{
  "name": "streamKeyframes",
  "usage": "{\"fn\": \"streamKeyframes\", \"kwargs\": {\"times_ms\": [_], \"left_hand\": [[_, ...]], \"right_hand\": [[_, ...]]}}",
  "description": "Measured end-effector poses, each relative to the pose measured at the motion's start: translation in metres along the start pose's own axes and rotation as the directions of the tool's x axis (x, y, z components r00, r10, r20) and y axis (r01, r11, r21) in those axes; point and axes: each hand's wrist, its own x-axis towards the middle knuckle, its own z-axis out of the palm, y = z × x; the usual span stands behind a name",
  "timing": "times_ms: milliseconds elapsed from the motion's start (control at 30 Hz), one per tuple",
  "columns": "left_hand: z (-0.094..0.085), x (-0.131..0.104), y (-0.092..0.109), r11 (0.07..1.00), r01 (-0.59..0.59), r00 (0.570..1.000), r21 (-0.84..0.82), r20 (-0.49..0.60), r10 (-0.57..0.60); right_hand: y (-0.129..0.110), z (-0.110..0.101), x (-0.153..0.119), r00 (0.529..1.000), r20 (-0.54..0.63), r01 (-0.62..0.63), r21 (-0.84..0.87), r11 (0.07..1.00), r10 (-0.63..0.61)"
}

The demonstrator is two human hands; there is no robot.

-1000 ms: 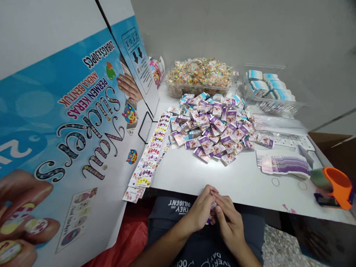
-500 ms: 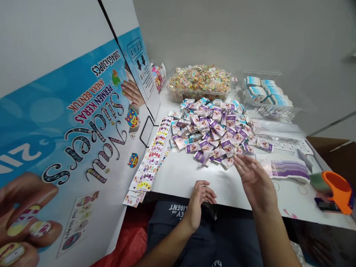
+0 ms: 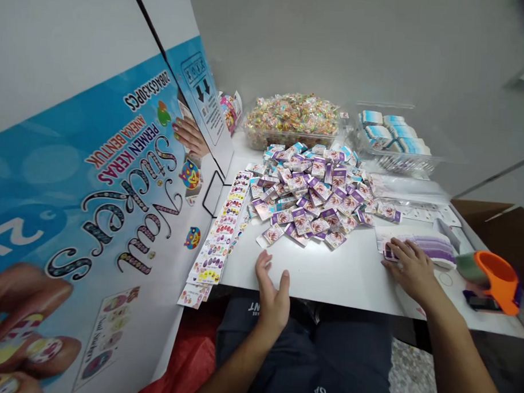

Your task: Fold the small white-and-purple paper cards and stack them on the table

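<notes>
Head view: right hand (image 3: 409, 267) lies over the left end of a fanned stack of flat purple-and-white card cartons (image 3: 438, 248), fingertips down on it. Fingers bent, close together; can't tell whether that grip is clamped on a single carton or just resting, as the hand covers the contact. Left hand (image 3: 273, 294) is over the front of the white desk (image 3: 328, 273), palm turned inward, thumb and fingers apart, nothing in its grip.

Step in hand looks like taking one flat carton from the stack. Next move calls for a light pinch at the end edge so one carton parts from the rest; thin card probably slides or sticks in twos. Left hand seems free to receive it.

Just beyond the left hand: loose heap of small folded purple-and-white cardboard boxes (image 3: 316, 195), some blue ones mixed in. Left of heap, long white paper strips with coloured nail stickers (image 3: 224, 229), overhanging the desk's front edge. Right of stack, orange tape dispenser (image 3: 497, 273); thin rubber band (image 3: 445, 279) in front of it. Behind heap, clear plastic tub (image 3: 289, 141) full of wrapped multicoloured candies (image 3: 294, 114); beside it, a second clear tub with blue-and-white bundles (image 3: 402, 132).
</notes>
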Motion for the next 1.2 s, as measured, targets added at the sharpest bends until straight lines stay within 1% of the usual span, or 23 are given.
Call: {"fn": "streamKeyframes", "kwargs": {"times_ms": [67, 133, 200, 333, 367, 433, 500, 533, 567, 600, 633, 667, 733, 767, 800, 833, 867, 933, 967, 1033, 1067, 1133, 1200], "left_hand": [[-0.003, 0.009, -0.001, 1.000, 0.008, 1.000, 0.024, -0.020, -0.007], [-0.004, 0.018, -0.001, 0.997, 0.071, 0.997, 0.030, 0.037, -0.072], [-0.005, 0.025, -0.001, 0.995, 0.100, 0.989, 0.019, 0.108, -0.102], [-0.005, 0.029, 0.001, 0.999, 0.022, 0.983, -0.049, 0.185, -0.013], [-0.005, 0.027, 0.002, 0.998, -0.003, 0.984, -0.057, 0.178, 0.013], [-0.005, 0.022, 0.006, 0.998, -0.047, 0.991, -0.043, 0.123, 0.052], [-0.002, 0.014, 0.010, 0.999, -0.033, 0.995, -0.014, 0.091, 0.034], [0.000, 0.009, 0.013, 1.000, 0.010, 0.991, -0.014, 0.132, -0.008], [0.002, 0.005, 0.016, 0.996, 0.079, 0.970, -0.031, 0.231, -0.069], [0.005, 0.000, 0.019, 0.984, 0.169, 0.918, -0.063, 0.373, -0.134], [0.007, -0.003, 0.021, 0.956, 0.275, 0.838, -0.103, 0.513, -0.186], [0.010, -0.007, 0.023, 0.909, 0.389, 0.757, -0.147, 0.613, -0.225], [0.013, -0.011, 0.026, 0.773, 0.600, 0.622, -0.206, 0.728, -0.289], [0.014, -0.013, 0.027, 0.703, 0.675, 0.577, -0.221, 0.753, -0.317], [0.014, -0.014, 0.027, 0.646, 0.728, 0.544, -0.230, 0.766, -0.341], [0.013, -0.014, 0.027, 0.605, 0.761, 0.524, -0.235, 0.772, -0.360], [0.012, -0.014, 0.026, 0.583, 0.775, 0.521, -0.244, 0.768, -0.372], [0.010, -0.015, 0.022, 0.562, 0.781, 0.534, -0.272, 0.759, -0.373], [0.010, -0.016, 0.019, 0.561, 0.782, 0.526, -0.271, 0.770, -0.361], [0.010, -0.018, 0.013, 0.579, 0.779, 0.486, -0.242, 0.816, -0.313], [0.010, -0.020, 0.010, 0.593, 0.775, 0.455, -0.220, 0.845, -0.282], [0.012, -0.025, 0.004, 0.625, 0.759, 0.404, -0.183, 0.885, -0.231], [0.012, -0.029, 0.001, 0.684, 0.713, 0.390, -0.155, 0.898, -0.203]], "right_hand": [[0.013, 0.001, 0.005, 0.997, 0.026, 0.067, -0.011, 0.998, -0.067], [0.020, 0.000, 0.012, 0.993, 0.041, 0.110, -0.003, 0.994, -0.110], [0.023, -0.002, 0.018, 0.987, 0.058, 0.150, 0.042, 0.988, -0.152], [0.018, -0.017, 0.024, 0.977, 0.011, 0.208, 0.124, 0.970, -0.211], [0.011, -0.022, 0.023, 0.979, -0.030, 0.202, 0.126, 0.971, -0.200], [-0.009, -0.031, 0.014, 0.976, -0.178, 0.146, 0.129, 0.981, -0.122], [-0.041, -0.037, -0.004, 0.929, -0.369, 0.085, 0.168, 0.982, -0.017], [-0.060, -0.037, -0.015, 0.901, -0.434, 0.081, 0.198, 0.977, 0.013], [-0.080, -0.037, -0.028, 0.889, -0.458, 0.123, 0.227, 0.966, -0.006], [-0.100, -0.035, -0.042, 0.881, -0.467, 0.211, 0.250, 0.945, -0.073], [-0.120, -0.033, -0.055, 0.874, -0.455, 0.319, 0.276, 0.907, -0.169], [-0.140, -0.032, -0.068, 0.860, -0.434, 0.419, 0.301, 0.857, -0.268], [-0.173, -0.032, -0.087, 0.790, -0.398, 0.597, 0.324, 0.734, -0.467], [-0.186, -0.034, -0.093, 0.757, -0.396, 0.645, 0.330, 0.689, -0.519], [-0.196, -0.037, -0.097, 0.737, -0.396, 0.672, 0.336, 0.660, -0.548], [-0.204, -0.042, -0.099, 0.732, -0.399, 0.677, 0.345, 0.650, -0.551], [-0.209, -0.048, -0.099, 0.744, -0.404, 0.664, 0.361, 0.655, -0.531], [-0.213, -0.060, -0.096, 0.816, -0.404, 0.568, 0.434, 0.699, -0.413], [-0.213, -0.067, -0.093, 0.860, -0.392, 0.494, 0.486, 0.720, -0.326], [-0.210, -0.078, -0.084, 0.939, -0.291, 0.330, 0.600, 0.729, -0.185], [-0.209, -0.082, -0.080, 0.963, -0.213, 0.264, 0.648, 0.715, -0.163], [-0.206, -0.088, -0.070, 0.973, -0.057, 0.193, 0.728, 0.658, -0.223], [-0.204, -0.092, -0.063, 0.942, 0.059, 0.152, 0.804, 0.575, -0.331]]}}
